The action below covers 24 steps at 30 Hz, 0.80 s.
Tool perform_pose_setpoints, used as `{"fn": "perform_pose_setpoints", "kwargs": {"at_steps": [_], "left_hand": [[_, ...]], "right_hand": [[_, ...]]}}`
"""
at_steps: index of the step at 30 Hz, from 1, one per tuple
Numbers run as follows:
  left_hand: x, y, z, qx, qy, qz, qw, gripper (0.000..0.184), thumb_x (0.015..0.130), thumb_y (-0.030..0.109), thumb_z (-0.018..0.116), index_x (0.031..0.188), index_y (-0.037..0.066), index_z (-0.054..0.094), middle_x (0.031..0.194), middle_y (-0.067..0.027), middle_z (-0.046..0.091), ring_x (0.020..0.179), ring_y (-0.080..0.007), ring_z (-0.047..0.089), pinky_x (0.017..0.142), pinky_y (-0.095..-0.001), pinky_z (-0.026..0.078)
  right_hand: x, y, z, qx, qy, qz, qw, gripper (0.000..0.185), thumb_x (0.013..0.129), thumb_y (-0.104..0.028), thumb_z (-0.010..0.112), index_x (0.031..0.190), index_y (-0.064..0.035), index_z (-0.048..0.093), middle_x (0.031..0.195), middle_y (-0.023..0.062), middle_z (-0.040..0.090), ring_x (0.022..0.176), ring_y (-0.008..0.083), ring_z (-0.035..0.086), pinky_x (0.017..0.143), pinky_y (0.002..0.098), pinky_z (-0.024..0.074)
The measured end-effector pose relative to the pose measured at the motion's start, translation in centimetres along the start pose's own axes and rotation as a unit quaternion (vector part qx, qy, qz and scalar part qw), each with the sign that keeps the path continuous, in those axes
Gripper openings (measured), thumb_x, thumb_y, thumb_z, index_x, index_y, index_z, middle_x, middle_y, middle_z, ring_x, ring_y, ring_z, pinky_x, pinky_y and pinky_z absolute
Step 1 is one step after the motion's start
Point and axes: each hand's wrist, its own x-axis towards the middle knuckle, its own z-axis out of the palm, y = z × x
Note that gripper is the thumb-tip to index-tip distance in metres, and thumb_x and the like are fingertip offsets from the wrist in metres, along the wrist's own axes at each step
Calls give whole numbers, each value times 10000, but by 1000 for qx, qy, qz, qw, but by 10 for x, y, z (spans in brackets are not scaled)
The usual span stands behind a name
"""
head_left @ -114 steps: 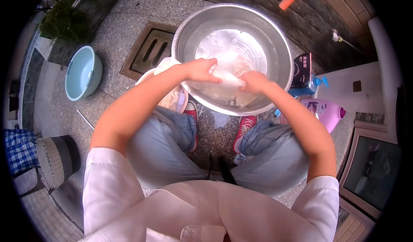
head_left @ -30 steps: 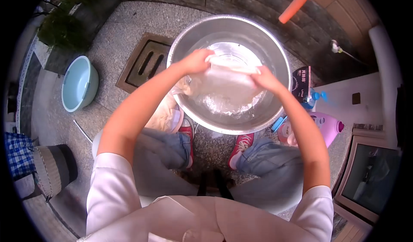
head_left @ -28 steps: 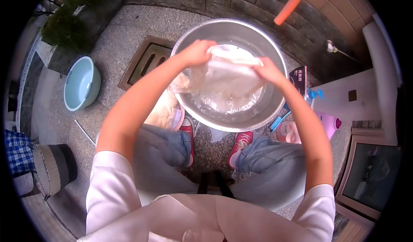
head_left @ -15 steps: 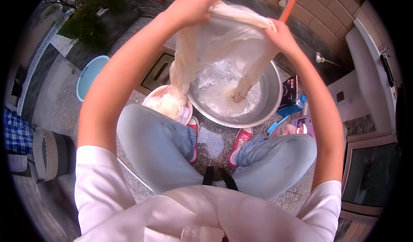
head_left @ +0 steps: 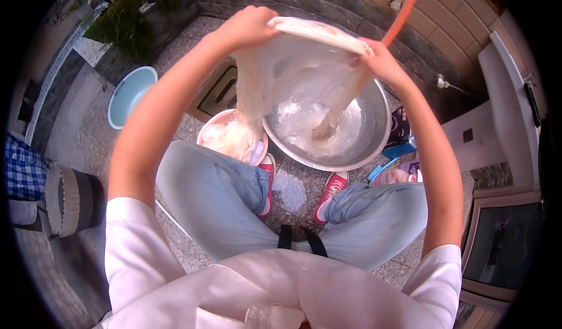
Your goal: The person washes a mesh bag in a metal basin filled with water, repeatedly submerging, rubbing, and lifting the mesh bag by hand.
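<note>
My left hand and my right hand are closed on the two ends of the gathered top edge of a wet, thin white garment. The cloth hangs between them, stretched sideways above a large metal basin of water. Its right part trails down into the water, while its left part hangs over the basin's left side, by a pink basin. Inside that pink basin lies a heap of pale cloth.
A light blue basin stands at left, near a basket. A floor drain lies behind the pink basin. Right of the metal basin are a black box, a blue brush and bottles. An orange hose hangs at upper right.
Both hands have risen from low over the metal basin, lifting the garment out of most of the water and spreading it. Over the last half second they have lowered slightly in view, still gripping it.
</note>
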Motion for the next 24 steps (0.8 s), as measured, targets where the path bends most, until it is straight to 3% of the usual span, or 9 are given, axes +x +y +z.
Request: {"fn": "perform_pose_setpoints", "kwargs": {"at_steps": [3,8,10,12,13,18,20,22,24], "left_hand": [[-4,-2,19,-215,-56,-79,972,295,786,247,574,951,12,642,793,-109,657,714,-156,624,640,-295,489],[-21,1,63,-507,-192,-164,824,351,817,277,558,1015,-6,618,838,-74,638,690,-128,603,614,-253,494],[-26,11,83,-486,-208,-145,837,368,828,302,548,1020,-4,613,799,-48,621,635,-105,567,542,-238,471],[-28,18,79,-363,-292,-124,876,392,837,345,548,1023,5,610,711,-15,554,570,-79,482,472,-238,409],[-27,15,86,-344,-314,-136,875,400,831,351,558,1027,5,607,732,-29,573,594,-95,507,499,-248,428],[-28,23,70,-320,-401,-116,850,401,751,279,647,1066,37,597,878,-98,630,778,-186,603,681,-326,474],[-26,11,67,-259,-483,-124,827,453,668,184,712,1069,15,586,912,-118,647,771,-188,623,701,-309,492],[-29,12,61,-209,-494,-180,825,475,614,107,718,1068,37,599,896,-123,656,787,-198,637,712,-314,497],[-33,10,66,14,-496,-136,857,432,614,93,703,1036,44,619,873,-123,665,802,-221,646,711,-332,505]], "right_hand": [[-10,10,8,77,-72,63,992,230,813,-26,472,1015,7,574,868,51,617,765,115,586,728,250,474],[-30,31,24,-27,-77,186,979,344,825,-352,610,971,-41,620,846,11,619,736,80,541,676,235,426],[-31,53,28,-63,-74,194,976,274,821,-282,600,935,-34,617,877,72,646,763,177,595,695,290,447],[-33,75,29,-231,29,28,972,187,799,-182,569,923,-45,597,905,154,636,835,319,601,728,386,454],[-37,81,28,-296,39,41,954,200,766,-95,524,959,-58,560,928,207,599,894,396,554,755,455,439],[-42,102,38,-352,76,-41,932,231,758,-45,503,989,-61,503,837,178,608,818,357,592,674,436,458],[-36,88,36,-39,128,201,970,234,749,-42,530,980,-63,505,718,145,599,701,298,613,603,374,463],[-33,83,32,-71,126,118,982,218,730,-94,590,942,-68,550,656,117,596,607,238,603,569,317,457],[-34,69,24,-240,67,41,968,218,717,-214,637,887,-81,607,711,127,634,653,258,624,595,331,470]]}}
